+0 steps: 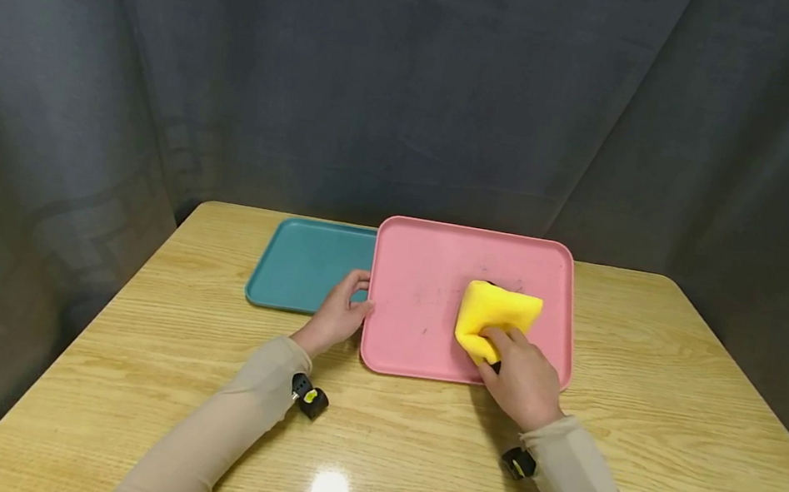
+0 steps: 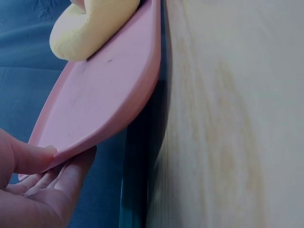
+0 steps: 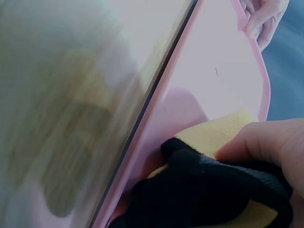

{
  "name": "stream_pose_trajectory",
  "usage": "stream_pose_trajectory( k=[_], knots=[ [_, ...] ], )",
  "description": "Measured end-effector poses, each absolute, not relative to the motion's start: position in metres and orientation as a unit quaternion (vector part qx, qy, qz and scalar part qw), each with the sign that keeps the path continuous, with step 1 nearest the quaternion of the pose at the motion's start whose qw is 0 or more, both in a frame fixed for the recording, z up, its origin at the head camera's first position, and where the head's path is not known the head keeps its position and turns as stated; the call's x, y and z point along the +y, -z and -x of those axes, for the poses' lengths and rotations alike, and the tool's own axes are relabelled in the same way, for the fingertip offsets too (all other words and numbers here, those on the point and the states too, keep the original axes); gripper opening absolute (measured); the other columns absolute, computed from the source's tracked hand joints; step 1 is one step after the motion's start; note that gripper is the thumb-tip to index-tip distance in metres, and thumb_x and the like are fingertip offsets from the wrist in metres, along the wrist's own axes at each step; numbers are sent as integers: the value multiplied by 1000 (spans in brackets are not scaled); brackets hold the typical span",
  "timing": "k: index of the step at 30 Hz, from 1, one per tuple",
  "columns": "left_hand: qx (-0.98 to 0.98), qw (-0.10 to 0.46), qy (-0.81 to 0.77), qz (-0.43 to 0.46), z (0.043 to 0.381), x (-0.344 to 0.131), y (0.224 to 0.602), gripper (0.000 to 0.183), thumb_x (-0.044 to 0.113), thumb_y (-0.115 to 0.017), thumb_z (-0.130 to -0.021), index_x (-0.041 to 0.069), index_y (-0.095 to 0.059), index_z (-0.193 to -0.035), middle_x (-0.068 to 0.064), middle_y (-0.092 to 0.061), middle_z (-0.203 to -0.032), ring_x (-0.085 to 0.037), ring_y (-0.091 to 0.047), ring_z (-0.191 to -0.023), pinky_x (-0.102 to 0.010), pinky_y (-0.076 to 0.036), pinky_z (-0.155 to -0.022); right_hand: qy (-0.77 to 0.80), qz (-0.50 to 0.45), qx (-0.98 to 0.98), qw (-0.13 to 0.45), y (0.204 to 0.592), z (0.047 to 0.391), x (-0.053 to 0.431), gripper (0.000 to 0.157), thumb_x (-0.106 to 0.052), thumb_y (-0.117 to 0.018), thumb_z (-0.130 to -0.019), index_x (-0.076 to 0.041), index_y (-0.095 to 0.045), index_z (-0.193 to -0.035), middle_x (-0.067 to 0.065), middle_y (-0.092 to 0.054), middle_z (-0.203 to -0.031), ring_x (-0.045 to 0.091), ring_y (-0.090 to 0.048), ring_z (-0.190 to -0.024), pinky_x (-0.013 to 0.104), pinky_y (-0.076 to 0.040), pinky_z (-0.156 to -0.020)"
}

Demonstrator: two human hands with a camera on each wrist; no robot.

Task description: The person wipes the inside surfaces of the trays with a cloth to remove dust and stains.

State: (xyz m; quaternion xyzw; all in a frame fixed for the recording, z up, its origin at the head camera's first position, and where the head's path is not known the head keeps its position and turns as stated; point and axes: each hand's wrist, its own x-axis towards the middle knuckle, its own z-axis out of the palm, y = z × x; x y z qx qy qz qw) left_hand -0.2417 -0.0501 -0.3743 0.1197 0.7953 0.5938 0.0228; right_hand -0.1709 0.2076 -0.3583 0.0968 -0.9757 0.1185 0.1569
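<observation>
A pink tray (image 1: 416, 253) overlaps the right part of a teal tray (image 1: 312, 260). My left hand (image 1: 337, 315) grips the pink tray's left edge; in the left wrist view its thumb (image 2: 35, 158) lies over the rim and its fingers are underneath. That edge stands raised above the table there. With my right hand (image 1: 525, 380) I hold a folded cloth, yellow (image 1: 483, 305) on one side and black (image 3: 190, 190) on the other, against the right half of the pink tray. Thin dark marks (image 1: 424, 332) show on the pink surface. Some right fingertips are hidden in the cloth's folds.
Both trays are at the far side of a light wooden table (image 1: 367, 444). Behind it hangs a dark grey curtain (image 1: 387, 85), which also runs along both sides. Black straps with small devices (image 1: 309, 396) sit on both wrists.
</observation>
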Motion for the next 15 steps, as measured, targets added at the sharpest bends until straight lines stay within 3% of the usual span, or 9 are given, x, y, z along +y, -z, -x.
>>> stream_pose_trajectory(
  k=[15],
  knots=[
    [800, 19, -589, -116, 240, -49, 374, 39, -2, -46, -94, -1, -38, -132, -22, -49, -130, -40, -61, -105, -39, -54, -86, -120, -128, -969, 172, 362, 170, 191, 37, -19, -74, -77, -12, -65, -111, 10, -62, -99, 30, -62, -78, 43, -51, -58]
  ],
)
